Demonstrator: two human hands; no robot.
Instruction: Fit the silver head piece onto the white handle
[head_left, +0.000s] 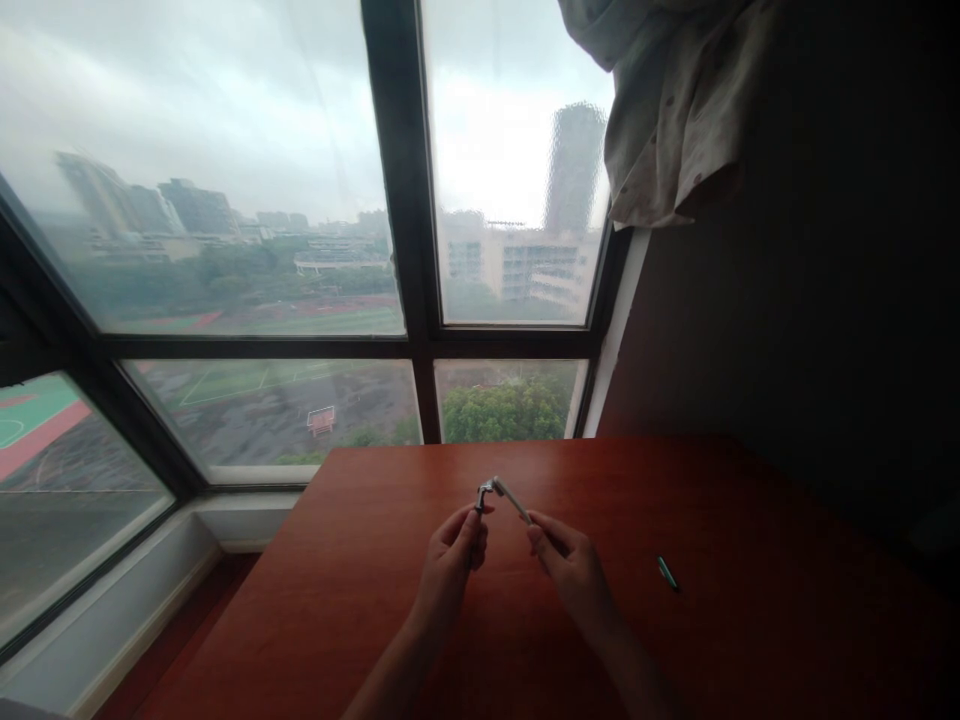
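Both my hands are raised over a red-brown wooden table (pixel 390 620). Between them is a small silver metal tool (pixel 498 493) with a thin shaft and a bent head. My left hand (pixel 454 560) pinches the head end with closed fingertips. My right hand (pixel 568 562) is closed round the shaft's lower end. The tool hangs a little above the tabletop, near the table's far edge. What kind of tool it is I cannot make out.
A small green pen-like object (pixel 667 572) lies on the table to the right of my right hand. A large dark-framed window (pixel 409 250) stands behind the table. A pale curtain (pixel 667 110) hangs bunched at the upper right beside a dark wall.
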